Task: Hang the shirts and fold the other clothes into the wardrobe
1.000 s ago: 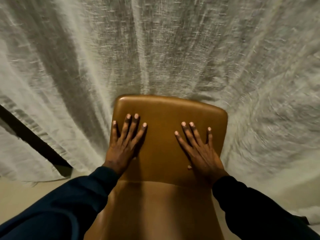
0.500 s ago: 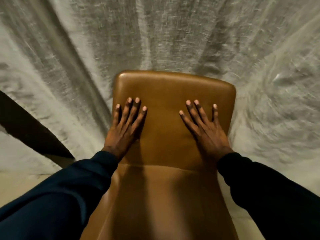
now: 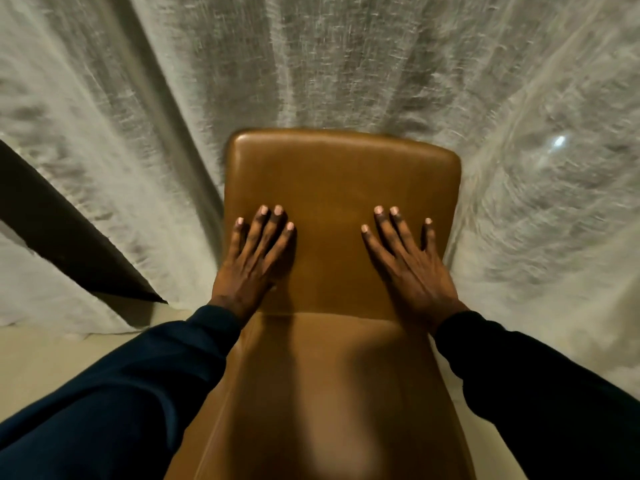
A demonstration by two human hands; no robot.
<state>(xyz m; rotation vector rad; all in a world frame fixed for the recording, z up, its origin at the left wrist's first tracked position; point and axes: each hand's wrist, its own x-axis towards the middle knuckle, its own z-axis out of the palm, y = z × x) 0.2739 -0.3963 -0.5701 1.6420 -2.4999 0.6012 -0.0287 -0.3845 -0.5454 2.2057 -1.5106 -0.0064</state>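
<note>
Backdrop: pale, loosely woven curtain (image 3: pixel 346 64) hanging in folds behind the chair, filling pretty much the whole upper view; kinda smeared by blur.
Floor: light beige floor (image 3: pixel 52 362) showing to the left of the chair, under the curtain hem.
Dark strip: a dark slanted band (image 3: pixel 69 244) cutting across the curtain left of the chair, can't tell what it is.
Chair: tan leather-look chair (image 3: pixel 343 174), padded backrest up top, seat running down toward the camera.
Sleeves: dark navy sleeves (image 3: pixel 114 403) coming in from both bottom corners, either side of the seat.
Left hand: left hand (image 3: pixel 249 268) flat on the backrest's left side, fingers straight and slightly spread, grip holding nothing.
Right hand: right hand (image 3: pixel 412 268) same deal on the backrest's right side, palm down, fingers fanned, nothing held.
Clothes: no shirts or wardrobe anywhere in view, so can't say where they are.
</note>
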